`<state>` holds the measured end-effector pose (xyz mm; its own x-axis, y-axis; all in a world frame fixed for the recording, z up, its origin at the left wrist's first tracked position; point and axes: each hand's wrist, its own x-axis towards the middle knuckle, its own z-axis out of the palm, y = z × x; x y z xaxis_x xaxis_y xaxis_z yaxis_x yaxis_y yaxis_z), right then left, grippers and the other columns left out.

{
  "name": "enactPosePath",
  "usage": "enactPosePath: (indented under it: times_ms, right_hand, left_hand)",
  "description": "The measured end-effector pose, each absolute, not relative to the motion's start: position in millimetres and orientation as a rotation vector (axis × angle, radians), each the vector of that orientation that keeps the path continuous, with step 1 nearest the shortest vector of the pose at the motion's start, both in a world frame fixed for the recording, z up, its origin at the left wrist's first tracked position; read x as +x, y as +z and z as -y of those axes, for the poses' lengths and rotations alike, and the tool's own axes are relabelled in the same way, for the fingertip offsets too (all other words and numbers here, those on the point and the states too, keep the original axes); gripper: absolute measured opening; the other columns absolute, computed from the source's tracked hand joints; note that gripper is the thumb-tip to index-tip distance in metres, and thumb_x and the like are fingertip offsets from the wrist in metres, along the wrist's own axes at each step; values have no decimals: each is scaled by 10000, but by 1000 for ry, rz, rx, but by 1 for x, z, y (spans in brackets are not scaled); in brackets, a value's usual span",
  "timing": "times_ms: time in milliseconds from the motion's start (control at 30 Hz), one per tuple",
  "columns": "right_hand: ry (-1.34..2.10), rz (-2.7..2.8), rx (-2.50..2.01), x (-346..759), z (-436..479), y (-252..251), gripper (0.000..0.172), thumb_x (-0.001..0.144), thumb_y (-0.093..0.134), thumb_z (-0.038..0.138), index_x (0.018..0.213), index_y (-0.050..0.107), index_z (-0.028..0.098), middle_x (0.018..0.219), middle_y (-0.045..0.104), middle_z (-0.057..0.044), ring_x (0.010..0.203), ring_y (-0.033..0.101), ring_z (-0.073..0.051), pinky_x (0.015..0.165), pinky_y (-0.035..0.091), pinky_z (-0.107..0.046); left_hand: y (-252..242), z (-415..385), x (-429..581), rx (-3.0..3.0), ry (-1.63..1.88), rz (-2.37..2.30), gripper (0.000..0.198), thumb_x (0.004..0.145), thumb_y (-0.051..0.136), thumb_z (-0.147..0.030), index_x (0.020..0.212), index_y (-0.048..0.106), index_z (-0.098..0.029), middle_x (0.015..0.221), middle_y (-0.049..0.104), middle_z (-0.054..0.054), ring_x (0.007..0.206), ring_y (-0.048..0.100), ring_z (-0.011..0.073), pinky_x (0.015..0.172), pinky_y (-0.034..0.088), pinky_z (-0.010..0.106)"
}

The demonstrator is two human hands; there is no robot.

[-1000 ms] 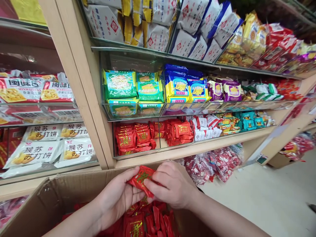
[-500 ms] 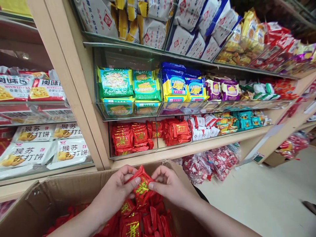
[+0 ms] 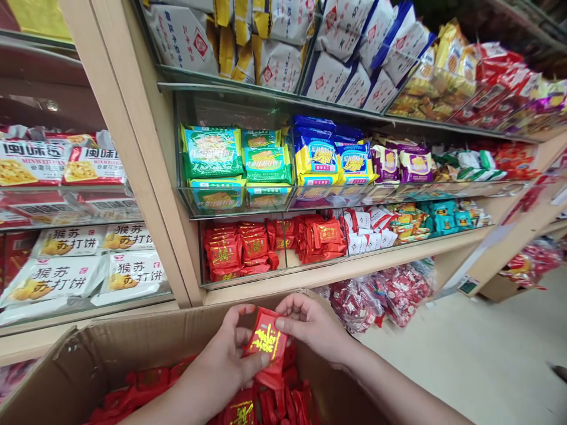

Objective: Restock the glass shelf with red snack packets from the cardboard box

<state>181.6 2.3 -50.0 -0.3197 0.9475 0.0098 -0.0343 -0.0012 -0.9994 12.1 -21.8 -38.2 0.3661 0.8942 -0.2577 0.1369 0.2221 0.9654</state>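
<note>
Red packet (image 3: 268, 337) is up over the box (image 3: 142, 332), print side showing, with the left hand (image 3: 233, 348) pinching its lower half and the right hand (image 3: 313, 326) gripping the top right edge between thumb and fingers. Imo go light but steady with those 2 pinches, so it doesn't crumple or slip onto the pile (image 3: 148, 381) below.

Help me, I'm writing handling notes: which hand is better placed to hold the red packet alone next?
Probably the left hand: its thumb lies on the lower front of the red packet, while the right hand touches it visibly only near the upper right corner.
</note>
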Motion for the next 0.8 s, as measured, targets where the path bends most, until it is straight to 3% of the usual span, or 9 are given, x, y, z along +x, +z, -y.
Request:
enactPosePath:
  times_ms: [133,300,400,500,633,800]
  right_hand:
    - [1471,1740,-910,188,-1,-54,486,635,643,193,1090,479,240,921,565,-12,676,528,-99,584,433,-223]
    - [951,2059,-1068,201,-8,-38,208,702,560,193,908,561,227,806,602,1,729,534,-143,650,416,-270]
    - [665,1923,-1163,202,-31,-20,217,725,529,224,940,511,205,847,587,-10,754,527,-146,679,403,-284]
    - [627,1779,-1163,185,-59,-9,262,714,545,273,955,478,193,838,577,-9,727,526,-136,671,404,-282]
    - [646,1808,-1174,141,-89,-7,312,666,601,277,947,490,200,810,574,8,720,525,-134,680,405,-283]
    - [603,2007,-1210,107,-104,-14,338,686,599,248,1005,515,175,822,570,-22,740,520,-145,688,405,-279]
  left_hand:
    - [-36,20,8,1570,644,-1195,586,640,573,-203,1166,315,-226,753,544,-18,704,535,155,669,391,270]
    - [-29,18,-2,1775,509,-1577,658,628,572,-299,1244,354,-215,727,580,21,776,561,247,708,362,333]
    - [-29,20,-8,1838,416,-1636,485,598,595,-344,1063,541,-218,759,628,74,852,565,304,760,359,383]
    - [-33,24,-8,1886,327,-1596,284,559,615,-357,813,630,-231,802,647,101,869,569,331,782,372,418]
    - [-33,32,-2,2027,115,-1583,310,616,545,-344,888,621,-216,906,640,143,890,571,346,771,395,459]
    - [-24,38,-2,2104,-146,-1583,281,643,499,-319,887,597,-221,908,634,119,872,587,302,740,436,426]
